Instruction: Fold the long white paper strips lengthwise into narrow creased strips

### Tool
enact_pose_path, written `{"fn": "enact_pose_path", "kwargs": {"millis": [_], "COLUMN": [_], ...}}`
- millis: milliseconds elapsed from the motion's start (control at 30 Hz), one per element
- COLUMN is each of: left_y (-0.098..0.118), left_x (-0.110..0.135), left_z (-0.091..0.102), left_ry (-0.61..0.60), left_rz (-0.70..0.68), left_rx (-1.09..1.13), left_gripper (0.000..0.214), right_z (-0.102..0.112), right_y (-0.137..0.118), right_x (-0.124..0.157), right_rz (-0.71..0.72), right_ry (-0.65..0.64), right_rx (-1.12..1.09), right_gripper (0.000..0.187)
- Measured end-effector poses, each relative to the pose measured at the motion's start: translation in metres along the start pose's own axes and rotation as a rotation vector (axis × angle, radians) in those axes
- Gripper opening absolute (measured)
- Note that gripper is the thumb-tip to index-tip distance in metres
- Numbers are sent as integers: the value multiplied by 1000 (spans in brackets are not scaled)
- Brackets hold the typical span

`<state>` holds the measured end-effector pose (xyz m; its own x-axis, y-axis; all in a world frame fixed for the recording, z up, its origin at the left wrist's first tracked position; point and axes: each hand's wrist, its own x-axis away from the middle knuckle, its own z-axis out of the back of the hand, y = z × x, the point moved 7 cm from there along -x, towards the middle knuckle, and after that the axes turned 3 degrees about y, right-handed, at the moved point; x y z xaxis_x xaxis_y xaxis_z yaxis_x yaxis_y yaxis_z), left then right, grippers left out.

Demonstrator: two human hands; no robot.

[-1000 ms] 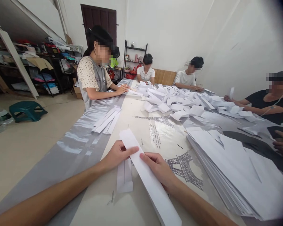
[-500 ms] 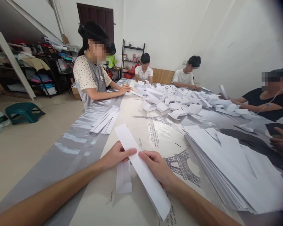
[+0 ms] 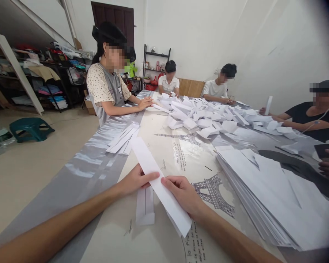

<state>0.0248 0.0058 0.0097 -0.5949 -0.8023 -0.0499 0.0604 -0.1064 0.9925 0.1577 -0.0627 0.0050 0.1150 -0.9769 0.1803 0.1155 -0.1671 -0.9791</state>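
A long folded strip of white paper [image 3: 150, 168] runs diagonally across the table in front of me. My left hand [image 3: 135, 180] pinches its left edge near the middle, fingers closed on it. My right hand [image 3: 183, 193] grips the strip's right edge, thumb on top. Under my hands lies another folded paper piece [image 3: 144, 209] flat on the table [image 3: 181, 153], which has an Eiffel Tower print.
A thick stack of white sheets [image 3: 265, 190] lies to my right. A few folded strips [image 3: 123, 138] rest at the left, a heap of folded papers [image 3: 208, 117] further back. Several other people sit around the table. A green stool [image 3: 30, 128] stands on the floor.
The strip has slid forward through my hands: its near end has moved up from the bottom edge of view and its far end reaches further toward the strips at the left.
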Motion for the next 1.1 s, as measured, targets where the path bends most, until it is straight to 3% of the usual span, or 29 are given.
{"fn": "enact_pose_path", "kwargs": {"millis": [167, 367, 567, 667, 900, 1100], "left_y": [0, -7, -3, -3, -13, -20], "left_x": [0, -6, 0, 0, -5, -2], "left_z": [-4, 8, -1, -2, 13, 19], "left_ry": [-56, 91, -16, -26, 193, 319], "left_rz": [22, 64, 48, 56, 77, 126], "left_rx": [-14, 205, -17, 3, 282, 148], "left_gripper": [39, 33, 40, 39, 39, 35], "right_z": [1, 0, 0, 0, -2, -4], "right_y": [1, 1, 1, 0, -5, -7], "right_x": [-2, -3, -2, -2, -2, -1], "right_rz": [-18, -32, 16, 17, 83, 107], "right_ry": [19, -8, -12, -5, -18, -38], "right_rx": [-29, -62, 12, 9, 44, 112], "right_gripper": [47, 48, 47, 48, 49, 49]}}
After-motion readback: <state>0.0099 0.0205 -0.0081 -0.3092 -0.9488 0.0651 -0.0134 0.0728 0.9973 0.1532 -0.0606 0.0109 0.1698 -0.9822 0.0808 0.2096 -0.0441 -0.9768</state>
